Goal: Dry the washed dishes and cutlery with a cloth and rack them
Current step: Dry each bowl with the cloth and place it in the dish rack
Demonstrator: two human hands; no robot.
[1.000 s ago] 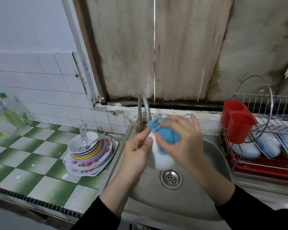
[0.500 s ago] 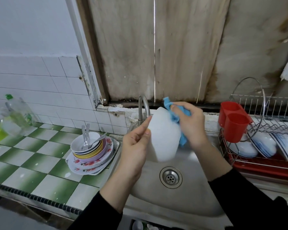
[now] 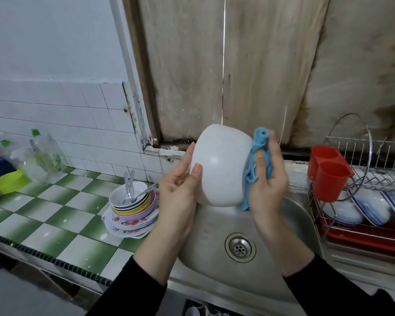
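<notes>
A white bowl (image 3: 221,165) is held on its side above the steel sink (image 3: 217,226), its outside facing me. My left hand (image 3: 180,192) grips its left edge with thumb and fingers. My right hand (image 3: 268,181) holds a bunched blue cloth (image 3: 257,165) against the bowl's right side, which faces away from me. A stack of washed plates and bowls (image 3: 132,210) with several spoons (image 3: 129,188) on top sits on the green-checked counter to the left. The wire dish rack (image 3: 372,179) at the right holds several white-and-blue plates (image 3: 365,206).
A red twin cutlery holder (image 3: 328,172) hangs on the rack's left end over a red drip tray (image 3: 363,238). A clear bottle (image 3: 43,156) and a yellow-green bowl (image 3: 9,184) stand at the far left of the counter. The drain (image 3: 240,247) lies below my hands.
Both hands have raised the bowl higher above the sink and turned it. The cloth has moved from over the bowl's front to its right side.
</notes>
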